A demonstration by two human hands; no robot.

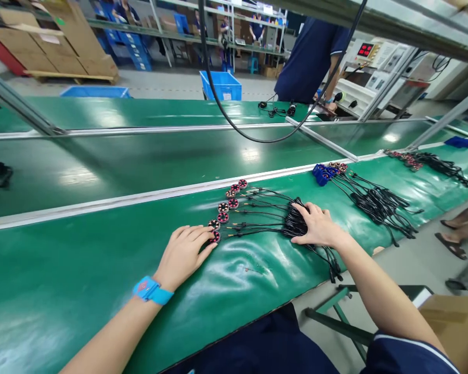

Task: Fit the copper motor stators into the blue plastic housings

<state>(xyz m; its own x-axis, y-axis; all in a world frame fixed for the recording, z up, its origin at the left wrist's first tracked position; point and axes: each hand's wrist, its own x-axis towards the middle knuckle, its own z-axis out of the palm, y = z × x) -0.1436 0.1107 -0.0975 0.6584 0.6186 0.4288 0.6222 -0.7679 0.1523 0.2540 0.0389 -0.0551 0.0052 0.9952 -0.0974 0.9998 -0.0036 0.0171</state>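
Note:
On the green work surface, several small round copper-and-red coil parts (223, 206) lie in a slanting row. Thin black leads run from beside them to a coiled bundle of black cables (293, 222). My left hand (185, 253), with a blue wristband (153, 290), rests at the near end of the row. Its fingers are stretched out, and the tips touch the nearest coil parts, partly covering them. My right hand (319, 226) lies over the cable bundle, thumb and fingers around its near and far sides. Cable ends with black plugs (335, 272) stick out below that hand.
Farther right lie a second cable bundle (378, 205) with blue parts (323, 174) and a third bundle (440, 165). A white rail (140, 200) edges the surface. A black cable (253, 139) hangs in front. A person (310, 59) stands across the line near a blue bin (222, 85).

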